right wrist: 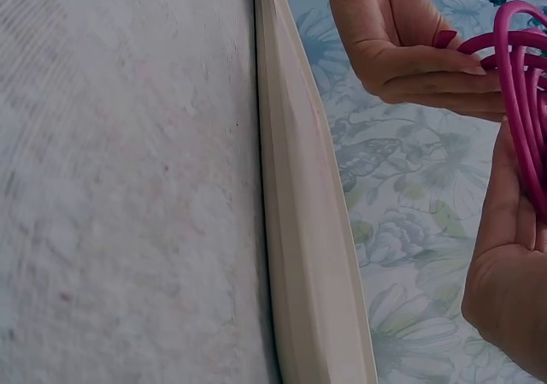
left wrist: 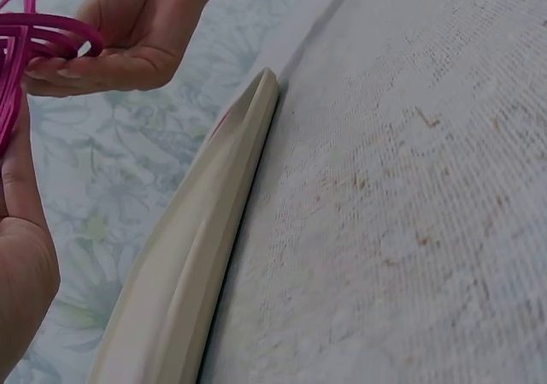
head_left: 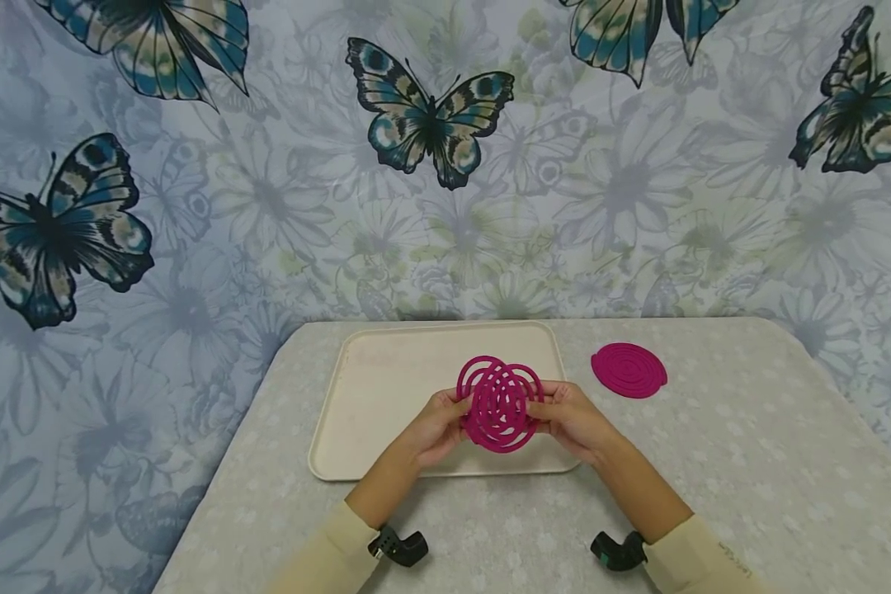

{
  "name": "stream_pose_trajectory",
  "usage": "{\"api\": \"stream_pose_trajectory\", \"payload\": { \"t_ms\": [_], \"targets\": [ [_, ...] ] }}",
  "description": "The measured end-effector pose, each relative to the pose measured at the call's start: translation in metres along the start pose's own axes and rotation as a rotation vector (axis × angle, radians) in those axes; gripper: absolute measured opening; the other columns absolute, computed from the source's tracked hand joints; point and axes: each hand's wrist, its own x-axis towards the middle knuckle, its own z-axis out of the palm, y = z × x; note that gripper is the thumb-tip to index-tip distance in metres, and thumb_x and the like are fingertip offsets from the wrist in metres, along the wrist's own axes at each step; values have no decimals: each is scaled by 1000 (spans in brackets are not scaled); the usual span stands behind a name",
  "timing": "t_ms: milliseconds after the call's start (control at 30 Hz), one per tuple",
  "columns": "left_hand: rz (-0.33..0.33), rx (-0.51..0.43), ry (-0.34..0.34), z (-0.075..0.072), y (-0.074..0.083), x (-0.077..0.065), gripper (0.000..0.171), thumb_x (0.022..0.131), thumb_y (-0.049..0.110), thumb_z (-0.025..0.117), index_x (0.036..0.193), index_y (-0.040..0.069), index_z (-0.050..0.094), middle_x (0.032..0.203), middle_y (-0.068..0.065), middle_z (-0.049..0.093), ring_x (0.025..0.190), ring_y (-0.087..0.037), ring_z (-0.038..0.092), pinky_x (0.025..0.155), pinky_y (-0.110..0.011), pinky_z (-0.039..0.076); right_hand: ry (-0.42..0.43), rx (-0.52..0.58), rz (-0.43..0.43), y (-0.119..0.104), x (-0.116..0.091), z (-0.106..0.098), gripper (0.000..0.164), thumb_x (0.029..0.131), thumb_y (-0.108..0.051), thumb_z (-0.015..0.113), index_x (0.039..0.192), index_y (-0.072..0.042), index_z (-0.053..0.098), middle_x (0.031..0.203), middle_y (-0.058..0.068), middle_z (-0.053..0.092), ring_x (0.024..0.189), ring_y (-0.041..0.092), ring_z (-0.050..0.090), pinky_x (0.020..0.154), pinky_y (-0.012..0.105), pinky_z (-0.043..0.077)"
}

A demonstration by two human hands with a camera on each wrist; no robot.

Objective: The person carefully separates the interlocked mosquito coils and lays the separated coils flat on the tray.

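Note:
A magenta spiral piece (head_left: 500,404), its thin rings spread into overlapping loops, is held up above the tray's right half. My left hand (head_left: 438,429) pinches its left edge, thumb in front and fingers behind. On the opposite edge, my right hand (head_left: 568,417) pinches it the same way. Both wrist views catch the loops (left wrist: 13,67) only at the frame edge, raised off the table. A second magenta spiral disc (head_left: 629,370) lies flat on the table, right of the tray, its rings close together.
The cream rectangular tray (head_left: 393,388) with a raised rim lies under and behind my hands. Beneath it is a table with a pale patterned cover (head_left: 735,445). A butterfly-print cloth (head_left: 445,247) hangs behind the table. Black wrist devices (head_left: 399,546) sit at both cuffs.

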Motion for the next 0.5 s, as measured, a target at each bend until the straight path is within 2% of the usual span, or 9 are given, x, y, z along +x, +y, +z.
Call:
{"api": "stream_pose_trajectory", "payload": {
  "t_ms": [133,267,500],
  "targets": [
    [-20,7,44,-1,0,-5,31,107,0,41,104,9,70,91,-1,76,76,-8,73,67,-23,61,-25,1,25,0,-3,-4,27,100,7,52,115,-7,70,100,7,77,89,15,75,78,31,62],
    [-35,31,105,2,0,-10,32,108,0,40,103,11,70,90,-1,76,74,-8,73,65,-22,61,-4,-46,48,-1,-5,-7,23,100,4,55,121,-1,65,102,8,77,91,16,75,79,32,62],
    [15,95,241,9,5,-8,22,105,2,51,100,10,71,87,-2,77,72,-10,74,63,-27,62,106,-86,91,-8,-1,-10,18,98,2,60,111,-3,72,97,8,77,86,17,75,78,33,63]
  ]
}}
